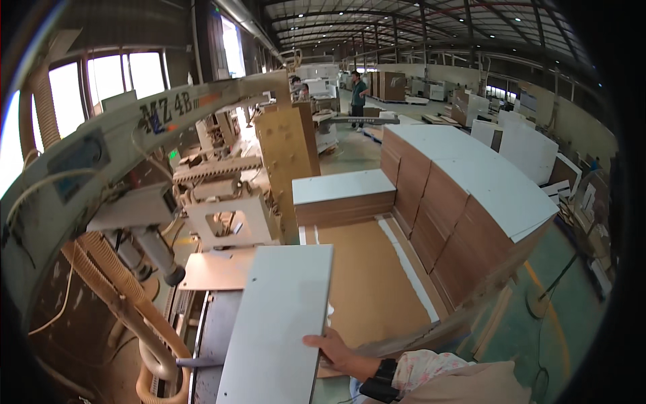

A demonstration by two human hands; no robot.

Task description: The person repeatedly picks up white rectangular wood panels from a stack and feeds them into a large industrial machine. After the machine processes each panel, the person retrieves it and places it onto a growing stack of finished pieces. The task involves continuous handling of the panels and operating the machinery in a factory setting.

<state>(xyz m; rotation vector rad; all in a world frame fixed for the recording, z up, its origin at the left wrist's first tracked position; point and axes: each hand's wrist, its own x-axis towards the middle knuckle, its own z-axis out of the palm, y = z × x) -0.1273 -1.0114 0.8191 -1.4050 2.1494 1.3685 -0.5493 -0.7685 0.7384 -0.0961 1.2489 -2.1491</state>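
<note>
A long white panel (279, 316) with small holes near its ends fills the lower middle of the view, tilted beside the machine. My right hand (336, 351) grips its right edge, with the thumb on the white face and the fingers hidden beneath. A dark band circles my right wrist, below a pale patterned sleeve. My left hand does not show. Just left of the panel, a grey bar-like piece (200, 361) sticks out over the machine's side. Another panel (219, 269), pinkish in the light, lies on the machine bed beyond.
Left stands a boring machine with a curved arm (195, 101) and ribbed hoses (128, 310). On the right, a brown cardboard sheet (367, 269) lies beside tall stacks of white-topped panels (464, 161). A lower stack (344, 188) sits at its far end. A person (358, 97) stands farther back.
</note>
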